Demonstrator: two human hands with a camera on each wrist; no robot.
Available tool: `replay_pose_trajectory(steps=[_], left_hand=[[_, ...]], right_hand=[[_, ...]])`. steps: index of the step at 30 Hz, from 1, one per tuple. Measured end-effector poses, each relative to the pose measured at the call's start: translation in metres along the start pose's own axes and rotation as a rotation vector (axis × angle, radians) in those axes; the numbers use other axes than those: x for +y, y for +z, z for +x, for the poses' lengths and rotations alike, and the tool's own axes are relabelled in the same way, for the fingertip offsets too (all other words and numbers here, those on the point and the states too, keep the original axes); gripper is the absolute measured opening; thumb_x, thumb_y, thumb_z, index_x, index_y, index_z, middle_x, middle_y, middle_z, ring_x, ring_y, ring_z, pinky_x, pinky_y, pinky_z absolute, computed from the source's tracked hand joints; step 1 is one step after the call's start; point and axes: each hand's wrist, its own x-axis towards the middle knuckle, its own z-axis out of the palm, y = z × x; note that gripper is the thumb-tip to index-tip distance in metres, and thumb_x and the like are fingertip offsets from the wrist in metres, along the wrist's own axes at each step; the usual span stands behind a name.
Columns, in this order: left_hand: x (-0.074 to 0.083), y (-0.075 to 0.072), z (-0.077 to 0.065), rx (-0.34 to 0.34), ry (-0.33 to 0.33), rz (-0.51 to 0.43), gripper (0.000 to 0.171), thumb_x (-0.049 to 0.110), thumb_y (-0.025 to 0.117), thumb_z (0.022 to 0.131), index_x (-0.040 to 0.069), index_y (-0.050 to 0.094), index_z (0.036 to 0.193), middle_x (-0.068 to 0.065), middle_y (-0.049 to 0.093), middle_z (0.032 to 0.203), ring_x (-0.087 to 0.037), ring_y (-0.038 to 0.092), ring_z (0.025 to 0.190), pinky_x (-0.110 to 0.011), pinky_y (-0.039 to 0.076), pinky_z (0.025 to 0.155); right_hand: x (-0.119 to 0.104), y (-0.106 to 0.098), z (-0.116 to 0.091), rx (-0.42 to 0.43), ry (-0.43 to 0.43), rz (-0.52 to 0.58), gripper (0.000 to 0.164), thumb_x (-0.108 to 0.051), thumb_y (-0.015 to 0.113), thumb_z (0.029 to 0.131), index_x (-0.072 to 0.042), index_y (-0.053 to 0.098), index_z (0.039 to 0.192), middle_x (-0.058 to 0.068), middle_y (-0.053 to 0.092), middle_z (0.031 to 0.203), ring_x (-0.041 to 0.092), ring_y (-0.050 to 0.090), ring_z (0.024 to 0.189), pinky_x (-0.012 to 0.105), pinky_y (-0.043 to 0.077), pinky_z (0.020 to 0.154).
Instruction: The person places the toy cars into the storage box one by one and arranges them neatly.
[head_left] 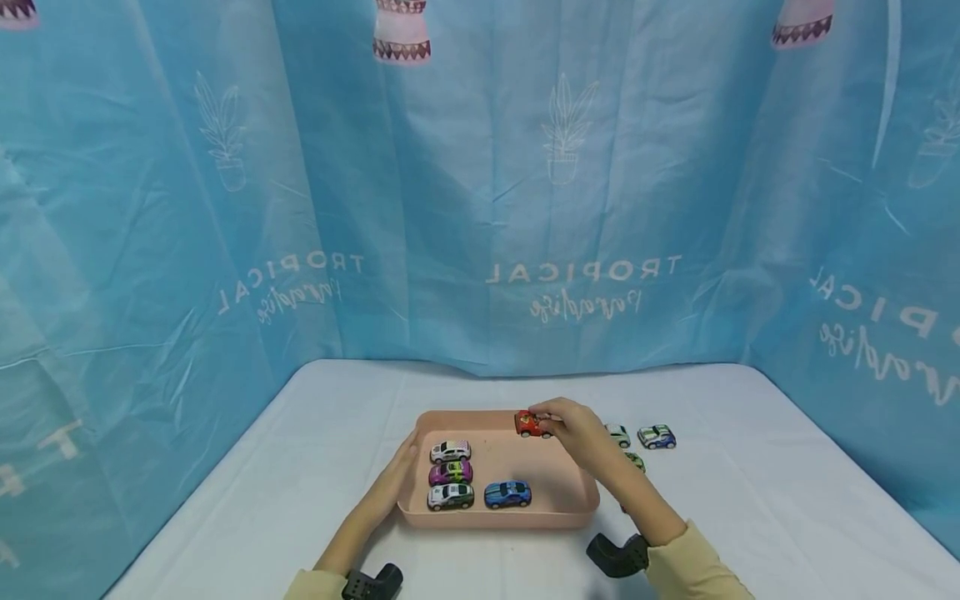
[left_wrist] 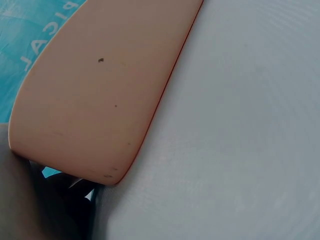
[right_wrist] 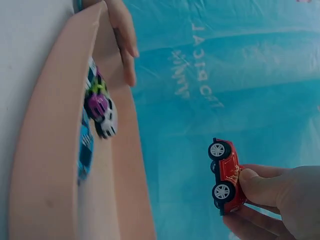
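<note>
My right hand (head_left: 577,429) pinches a red toy car (right_wrist: 231,175) between thumb and fingers. The car is raised over the far right part of a shallow pink tray (head_left: 495,520). Along the tray's left side lies my left hand (head_left: 396,473), its fairly straight fingers touching the wall near the rim. Inside the tray, a white car (head_left: 450,452), a purple car (head_left: 451,473) and a white-and-black car (head_left: 450,497) form a column at the left. A blue car (head_left: 507,494) sits beside the lowest one.
Right of the tray, a blue-and-white car (head_left: 657,437), a pale green car (head_left: 618,435) and a green car (head_left: 635,461) stand on the white table (head_left: 780,500), the latter two partly hidden by the right arm. A blue printed curtain (head_left: 465,192) surrounds the table's back and sides.
</note>
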Motion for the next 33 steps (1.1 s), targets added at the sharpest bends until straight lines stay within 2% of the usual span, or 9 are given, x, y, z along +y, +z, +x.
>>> replay_pose_trajectory(steps=[3, 9, 11, 15, 21, 28, 33], left_hand=[[0.000, 0.000, 0.000, -0.001, -0.006, -0.001, 0.056, 0.040, 0.022, 0.099, 0.010, 0.016, 0.146, -0.019, 0.011, 0.151, -0.042, 0.007, 0.138, -0.061, 0.004, 0.110], [0.001, 0.001, 0.000, -0.001, -0.008, 0.001, 0.055, 0.038, 0.022, 0.100, 0.010, 0.016, 0.146, -0.020, 0.011, 0.151, -0.042, 0.007, 0.138, -0.061, 0.004, 0.110], [0.001, 0.001, -0.001, 0.000, -0.011, -0.003, 0.055, 0.038, 0.022, 0.100, 0.010, 0.016, 0.146, -0.020, 0.011, 0.151, -0.042, 0.007, 0.138, -0.061, 0.003, 0.110], [0.001, 0.001, -0.002, 0.000, -0.009, -0.005, 0.055, 0.038, 0.022, 0.100, 0.008, 0.016, 0.146, -0.021, 0.011, 0.151, -0.043, 0.006, 0.138, -0.062, 0.003, 0.110], [0.000, 0.001, -0.002, -0.001, -0.026, 0.001, 0.056, 0.040, 0.022, 0.099, 0.010, 0.016, 0.146, -0.019, 0.011, 0.152, -0.043, 0.007, 0.138, -0.061, 0.003, 0.110], [-0.001, -0.001, -0.001, 0.006, -0.012, 0.010, 0.055, 0.039, 0.023, 0.099, 0.010, 0.016, 0.146, -0.020, 0.012, 0.151, -0.043, 0.008, 0.138, -0.061, 0.004, 0.110], [-0.001, -0.001, -0.001, -0.002, -0.006, 0.005, 0.055, 0.038, 0.022, 0.100, 0.010, 0.016, 0.146, -0.020, 0.011, 0.151, -0.042, 0.007, 0.138, -0.061, 0.004, 0.110]], right_hand=[[-0.003, 0.011, 0.004, -0.014, -0.018, -0.002, 0.024, -0.007, 0.058, 0.086, -0.006, 0.064, 0.110, 0.008, 0.065, 0.101, 0.019, 0.063, 0.090, 0.024, 0.053, 0.067], [-0.004, 0.036, 0.009, 0.025, -0.122, -0.154, 0.023, -0.008, 0.067, 0.078, -0.007, 0.069, 0.101, 0.004, 0.071, 0.095, 0.018, 0.066, 0.088, 0.026, 0.055, 0.070], [-0.004, 0.043, 0.008, 0.006, -0.097, -0.164, 0.021, -0.010, 0.067, 0.079, -0.009, 0.070, 0.100, 0.003, 0.071, 0.095, 0.016, 0.066, 0.087, 0.025, 0.055, 0.069], [-0.003, 0.054, 0.007, -0.081, -0.013, -0.110, 0.020, -0.008, 0.063, 0.083, -0.006, 0.068, 0.102, 0.007, 0.068, 0.097, 0.016, 0.064, 0.084, 0.023, 0.053, 0.064], [-0.001, 0.066, 0.004, -0.136, 0.093, -0.047, 0.019, -0.010, 0.059, 0.087, -0.004, 0.065, 0.104, 0.008, 0.066, 0.098, 0.018, 0.062, 0.088, 0.027, 0.053, 0.066], [0.002, 0.076, 0.004, -0.164, 0.098, -0.120, 0.016, -0.010, 0.062, 0.085, -0.005, 0.068, 0.099, 0.007, 0.068, 0.098, 0.021, 0.063, 0.094, 0.033, 0.054, 0.077], [0.002, 0.078, 0.004, -0.178, 0.108, -0.127, 0.016, -0.009, 0.062, 0.084, -0.006, 0.069, 0.099, 0.006, 0.069, 0.097, 0.021, 0.064, 0.094, 0.033, 0.054, 0.078]])
